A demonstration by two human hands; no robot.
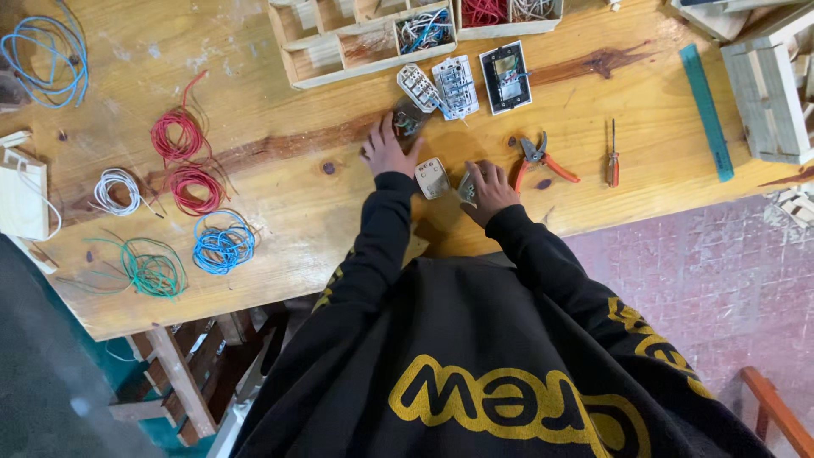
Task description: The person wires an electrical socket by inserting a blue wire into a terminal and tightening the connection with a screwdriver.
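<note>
The left hand (387, 151) lies near the middle of the wooden worktop (288, 195), with its fingers spread open on a small dark switch part (408, 121). The right hand (487, 188), near the front edge, closes its fingers around a small grey part (466, 188). Between the two hands lies one beige cover plate (432, 178), just beside both.

Behind the hands lie three switch modules (456, 86) in a row, two white and one with a dark frame. To the right lie one pair of red-handled pliers (540, 158) and one small screwdriver (612, 154), then a green ruler (708, 110). On the left side lie six coils of wire (193, 188): two red, two blue, one white, one green. Wooden trays (365, 42) with compartments stand at the back edge, holding more wires.
</note>
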